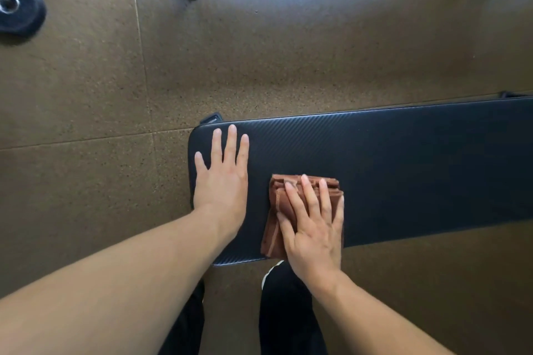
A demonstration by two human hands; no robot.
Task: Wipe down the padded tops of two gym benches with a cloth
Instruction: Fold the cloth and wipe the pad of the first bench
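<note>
right hand (313, 228) flat on the folded brown cloth (281, 204), fingers straight, pressing it onto the padded bench top (403, 170) near its left end, no clenched grip at all. left hand (222, 179) lies open, palm down just beside the cloth, likely bracing the lean (or steadying the pad). most of the pad stretches off to the right, apparently unwiped. weight plates (20, 6) sit well apart on the floor (259, 66); no second bench in view.
</note>
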